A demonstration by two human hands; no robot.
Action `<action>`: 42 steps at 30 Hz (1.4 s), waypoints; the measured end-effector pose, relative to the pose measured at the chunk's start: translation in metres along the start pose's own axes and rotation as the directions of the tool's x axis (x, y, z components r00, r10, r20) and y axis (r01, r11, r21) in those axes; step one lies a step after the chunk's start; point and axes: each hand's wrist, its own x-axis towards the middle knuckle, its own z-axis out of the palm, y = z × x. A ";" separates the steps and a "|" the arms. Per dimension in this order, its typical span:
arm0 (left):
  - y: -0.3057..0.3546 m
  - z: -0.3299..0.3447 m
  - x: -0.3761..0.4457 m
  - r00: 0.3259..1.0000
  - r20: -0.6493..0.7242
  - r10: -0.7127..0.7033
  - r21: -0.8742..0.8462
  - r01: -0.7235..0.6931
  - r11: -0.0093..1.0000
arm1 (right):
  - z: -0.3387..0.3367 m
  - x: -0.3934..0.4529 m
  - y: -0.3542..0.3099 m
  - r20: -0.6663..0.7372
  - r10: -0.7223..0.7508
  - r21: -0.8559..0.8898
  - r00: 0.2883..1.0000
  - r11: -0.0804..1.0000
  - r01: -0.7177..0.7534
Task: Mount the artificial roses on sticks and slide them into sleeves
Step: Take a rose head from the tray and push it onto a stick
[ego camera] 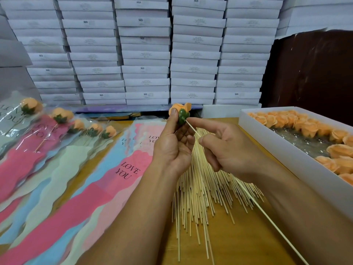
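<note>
My left hand [172, 142] holds an orange artificial rose [180, 109] by its green base, thumb on top, above the middle of the table. My right hand [219, 144] pinches a thin wooden stick [271, 220] whose tip meets the green base of the rose; my index finger lies straight along it. The stick runs back down to the lower right. A pile of loose sticks [202, 190] lies on the table under my hands. Coloured "LOVE YOU" sleeves [122, 169] lie fanned out to the left.
A white box [286, 146] of several orange roses stands at the right. Several finished roses in sleeves [59, 115] lie at the far left. Stacks of white boxes [145, 54] wall off the back. The wooden table [248, 236] shows at the lower right.
</note>
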 end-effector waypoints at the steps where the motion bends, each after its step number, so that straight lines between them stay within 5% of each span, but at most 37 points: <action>1: 0.000 0.000 0.000 1.000 0.002 -0.002 -0.001 0.002 1.000 | 0.000 0.000 0.000 -0.001 0.002 0.000 1.000 1.000 -0.002; 20: -0.001 0.001 0.000 1.000 -0.002 0.020 0.006 -0.020 1.000 | -0.001 -0.001 -0.001 -0.004 0.020 -0.021 1.000 1.000 -0.020; 42: -0.008 -0.001 0.006 0.935 -0.174 0.309 0.294 -0.250 0.923 | 0.004 0.004 0.015 -0.041 0.061 -0.204 0.997 0.977 -0.068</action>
